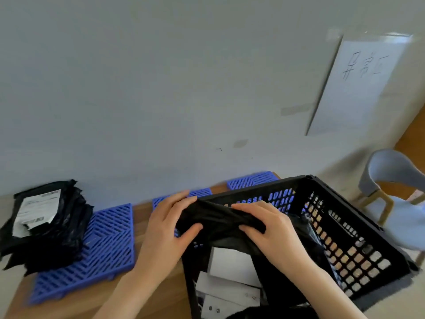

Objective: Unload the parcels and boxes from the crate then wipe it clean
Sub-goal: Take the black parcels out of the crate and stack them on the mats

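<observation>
The black poly-bag parcel (218,217) sits bunched between both hands, just above the rim of the crate at its 11 o'clock corner. The left hand (165,224) grips the bag's left end, thumb curled under and fingers over the top. The right hand (269,231) pinches the right end the same way.

The bag sags and creases, so it looks soft and light, with contents that give. The film is glossy and probably slick, so a full-handed grasp on the gathered ends, as here, seems safer than a fingertip pinch.

Inside the black perforated crate (345,238), white boxes (230,263) lie toward 6 o'clock. These look stiff and flat-sided, best taken by opposite edges. More black bagging lies at the crate's 3 o'clock side.

At 9 o'clock from the crate, a stack of black parcels (46,226) rests on a blue grid mat (108,245) on the wooden surface (141,217). A chair (391,180) stands at 2 o'clock.
</observation>
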Action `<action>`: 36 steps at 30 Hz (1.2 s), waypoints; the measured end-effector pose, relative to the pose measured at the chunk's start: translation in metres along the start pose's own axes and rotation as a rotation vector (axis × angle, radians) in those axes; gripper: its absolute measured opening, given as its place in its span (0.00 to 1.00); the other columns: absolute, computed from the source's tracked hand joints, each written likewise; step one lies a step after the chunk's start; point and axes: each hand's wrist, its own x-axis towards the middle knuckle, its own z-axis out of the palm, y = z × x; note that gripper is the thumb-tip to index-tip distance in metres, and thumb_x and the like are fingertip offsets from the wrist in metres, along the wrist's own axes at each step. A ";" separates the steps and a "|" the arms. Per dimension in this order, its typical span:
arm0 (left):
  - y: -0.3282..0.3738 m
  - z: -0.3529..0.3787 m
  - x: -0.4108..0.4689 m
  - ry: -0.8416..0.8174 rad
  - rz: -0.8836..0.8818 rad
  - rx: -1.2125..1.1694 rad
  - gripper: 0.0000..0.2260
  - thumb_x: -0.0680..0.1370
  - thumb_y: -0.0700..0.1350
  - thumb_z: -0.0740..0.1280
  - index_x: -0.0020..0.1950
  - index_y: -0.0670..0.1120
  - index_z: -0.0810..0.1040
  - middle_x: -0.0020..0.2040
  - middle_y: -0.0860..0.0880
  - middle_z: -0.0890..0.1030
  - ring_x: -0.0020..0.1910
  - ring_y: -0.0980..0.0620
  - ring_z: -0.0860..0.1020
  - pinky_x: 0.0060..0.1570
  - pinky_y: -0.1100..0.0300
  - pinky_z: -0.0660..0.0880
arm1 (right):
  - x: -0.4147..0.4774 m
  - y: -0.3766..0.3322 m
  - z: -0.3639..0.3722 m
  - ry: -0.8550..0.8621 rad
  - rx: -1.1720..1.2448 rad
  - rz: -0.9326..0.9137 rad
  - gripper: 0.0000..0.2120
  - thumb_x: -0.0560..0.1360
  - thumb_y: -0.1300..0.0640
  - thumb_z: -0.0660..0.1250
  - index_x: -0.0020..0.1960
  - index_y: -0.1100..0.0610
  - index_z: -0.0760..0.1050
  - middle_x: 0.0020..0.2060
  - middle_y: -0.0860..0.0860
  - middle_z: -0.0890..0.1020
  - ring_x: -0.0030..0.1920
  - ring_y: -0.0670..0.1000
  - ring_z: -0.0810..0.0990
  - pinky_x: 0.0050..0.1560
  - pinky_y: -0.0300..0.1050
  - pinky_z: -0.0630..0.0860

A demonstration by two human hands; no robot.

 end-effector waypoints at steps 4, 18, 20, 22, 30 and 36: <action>-0.027 -0.033 -0.007 0.235 -0.089 -0.049 0.28 0.72 0.53 0.71 0.71 0.55 0.67 0.72 0.53 0.67 0.72 0.54 0.66 0.70 0.57 0.66 | 0.029 -0.027 0.016 0.167 0.145 0.038 0.17 0.73 0.59 0.71 0.56 0.40 0.79 0.49 0.36 0.80 0.54 0.39 0.77 0.56 0.29 0.69; -0.146 -0.091 -0.018 0.167 -0.380 -0.287 0.32 0.68 0.62 0.71 0.70 0.71 0.62 0.71 0.68 0.62 0.68 0.64 0.68 0.60 0.63 0.74 | 0.132 -0.104 0.195 0.115 0.741 0.399 0.10 0.77 0.61 0.66 0.50 0.47 0.81 0.45 0.41 0.85 0.48 0.41 0.82 0.50 0.40 0.75; -0.168 -0.093 -0.024 0.192 -0.441 -0.271 0.34 0.68 0.62 0.71 0.71 0.68 0.62 0.72 0.66 0.58 0.69 0.64 0.67 0.61 0.62 0.74 | 0.137 -0.104 0.232 0.101 0.808 0.505 0.10 0.77 0.63 0.66 0.49 0.49 0.81 0.44 0.43 0.85 0.49 0.44 0.83 0.50 0.42 0.75; -0.191 -0.092 -0.031 0.207 -0.501 -0.241 0.34 0.67 0.63 0.73 0.70 0.65 0.62 0.69 0.63 0.58 0.69 0.63 0.66 0.64 0.60 0.72 | 0.141 -0.101 0.268 0.068 0.859 0.644 0.10 0.78 0.63 0.65 0.46 0.48 0.80 0.41 0.43 0.85 0.47 0.46 0.83 0.46 0.43 0.76; -0.282 -0.076 -0.059 -0.053 -0.687 -0.138 0.35 0.67 0.62 0.72 0.67 0.73 0.56 0.71 0.68 0.53 0.73 0.65 0.55 0.72 0.63 0.57 | 0.140 -0.075 0.393 -0.046 0.788 1.005 0.07 0.81 0.61 0.61 0.57 0.53 0.73 0.46 0.51 0.79 0.51 0.56 0.80 0.54 0.56 0.78; -0.341 -0.064 -0.075 -0.276 -0.741 -0.058 0.32 0.70 0.60 0.73 0.66 0.73 0.57 0.70 0.73 0.48 0.75 0.63 0.52 0.75 0.59 0.55 | 0.135 -0.052 0.456 -0.261 0.534 0.977 0.08 0.82 0.57 0.58 0.60 0.51 0.71 0.49 0.46 0.78 0.47 0.46 0.78 0.41 0.43 0.77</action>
